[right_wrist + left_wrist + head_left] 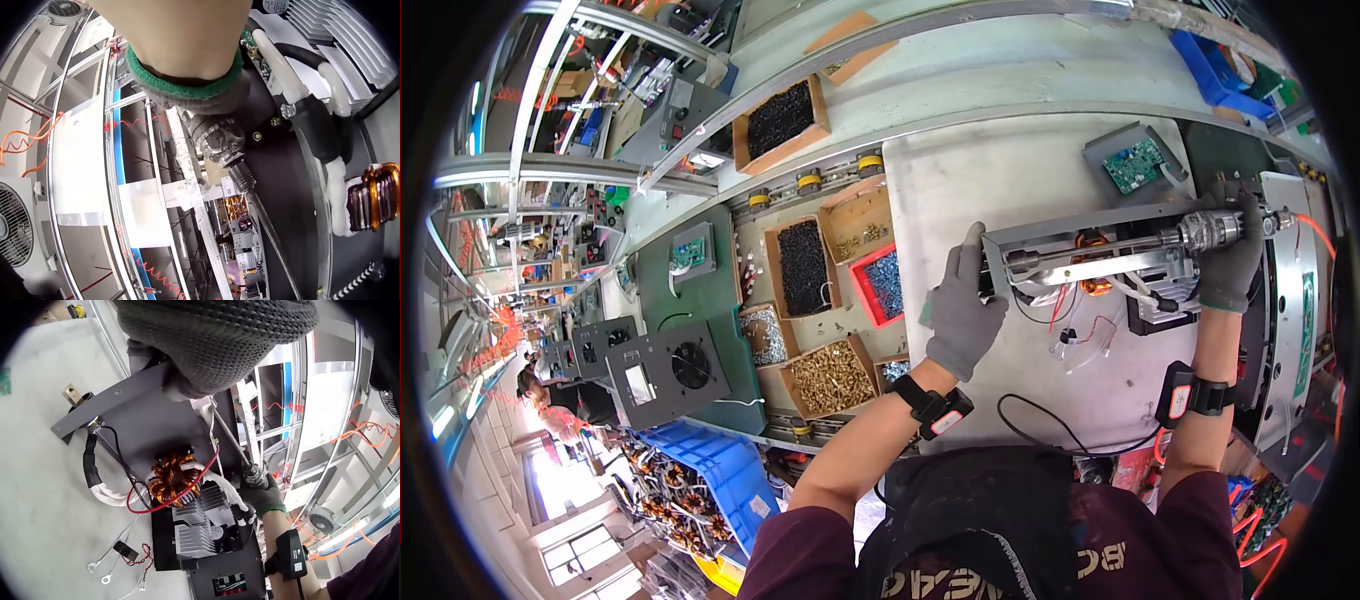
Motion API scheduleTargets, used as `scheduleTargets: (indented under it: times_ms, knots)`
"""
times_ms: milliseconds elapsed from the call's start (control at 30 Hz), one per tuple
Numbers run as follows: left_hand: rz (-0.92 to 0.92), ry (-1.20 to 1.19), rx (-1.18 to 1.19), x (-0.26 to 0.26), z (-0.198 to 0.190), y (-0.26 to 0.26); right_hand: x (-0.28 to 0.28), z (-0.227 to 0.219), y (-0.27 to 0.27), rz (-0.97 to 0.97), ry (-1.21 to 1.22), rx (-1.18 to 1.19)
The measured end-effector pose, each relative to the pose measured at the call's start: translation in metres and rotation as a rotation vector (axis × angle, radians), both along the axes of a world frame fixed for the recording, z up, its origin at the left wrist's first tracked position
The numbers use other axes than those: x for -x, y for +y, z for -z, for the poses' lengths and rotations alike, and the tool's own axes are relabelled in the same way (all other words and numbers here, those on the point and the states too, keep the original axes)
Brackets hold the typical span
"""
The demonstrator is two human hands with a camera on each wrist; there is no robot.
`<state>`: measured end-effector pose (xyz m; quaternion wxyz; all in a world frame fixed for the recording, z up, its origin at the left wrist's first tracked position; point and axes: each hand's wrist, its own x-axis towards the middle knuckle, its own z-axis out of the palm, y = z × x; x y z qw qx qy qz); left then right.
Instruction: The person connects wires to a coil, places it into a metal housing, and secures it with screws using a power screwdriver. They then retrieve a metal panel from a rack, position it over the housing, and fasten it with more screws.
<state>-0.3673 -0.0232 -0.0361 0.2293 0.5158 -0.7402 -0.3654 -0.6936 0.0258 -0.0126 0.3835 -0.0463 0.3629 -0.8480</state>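
A dark grey metal casing [994, 262] lies on its side on the pale bench in the head view. Inside it are a copper-wound coil [172, 481], silver heat sink fins [200, 534] and thick white-sleeved cables [294, 78]. My gloved left hand [968, 318] grips the casing's left end panel, fingers and thumb on either side of its edge. At the right end, my gloved right hand [1232, 255] holds an air screwdriver [1208, 230]. Its long bit [272, 237] runs along inside the casing toward the left end; the tip is hidden in the wrist views.
Cardboard boxes of black screws [803, 265] and brass-coloured fasteners [832, 375], plus a red bin [856, 284], stand left of the bench. A green circuit board [1135, 165] in a grey cover lies at the back. A black cable [1055, 418] loops near the front; an orange air hose [1318, 232] trails right.
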Motion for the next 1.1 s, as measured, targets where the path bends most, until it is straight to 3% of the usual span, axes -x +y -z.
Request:
scheduleTargets:
  times_ms: [33, 167, 300, 333, 367, 433, 500, 567, 700, 767, 833, 867, 933, 1100]
  knots:
    - [-0.009, 0.007, 0.004, 0.0, -0.001, -0.001, -0.009, -0.013, -0.006, 0.124, 0.001, -0.12]
    - [0.001, 0.059, -0.052, -0.002, 0.002, 0.0, 0.036, 0.034, 0.012, -0.099, 0.04, 0.09]
    - [0.03, 0.042, -0.003, -0.006, 0.005, 0.001, 0.049, 0.035, 0.009, -0.163, 0.049, 0.147]
    - [0.037, 0.044, 0.025, -0.006, 0.004, 0.0, 0.015, -0.007, -0.003, 0.071, 0.031, -0.082]
    - [0.039, 0.065, 0.039, -0.007, 0.004, -0.002, 0.016, -0.026, -0.004, 0.074, 0.051, -0.068]
    - [0.064, 0.026, -0.022, -0.01, 0.005, 0.001, 0.013, -0.066, -0.009, -0.102, 0.287, 0.015]
    - [0.064, 0.046, 0.025, -0.01, 0.011, 0.002, -0.004, -0.127, -0.038, -0.126, 0.483, 0.108]
    - [0.062, 0.049, 0.076, -0.009, 0.027, 0.002, -0.068, -0.201, -0.077, -0.113, 0.699, 0.078]
    - [0.087, 0.029, -0.017, -0.013, 0.008, 0.001, -0.17, -0.283, -0.178, -0.152, 1.09, 0.055]
    - [0.097, -0.059, 0.0, -0.012, 0.008, 0.001, -0.202, -0.297, -0.241, 0.041, 1.365, 0.141]
    - [0.1, -0.072, 0.01, -0.014, 0.007, 0.0, -0.24, -0.311, -0.283, 0.249, 1.478, 0.041]
    - [0.116, -0.093, 0.001, -0.015, 0.006, -0.001, -0.253, -0.314, -0.298, 0.251, 1.48, 0.051]
    - [0.111, -0.056, -0.007, -0.017, 0.003, -0.001, -0.271, -0.313, -0.32, 0.669, 1.86, -0.258]
    - [0.104, -0.04, -0.001, -0.015, 0.003, 0.001, -0.281, -0.287, -0.314, 0.8, 2.087, -0.47]
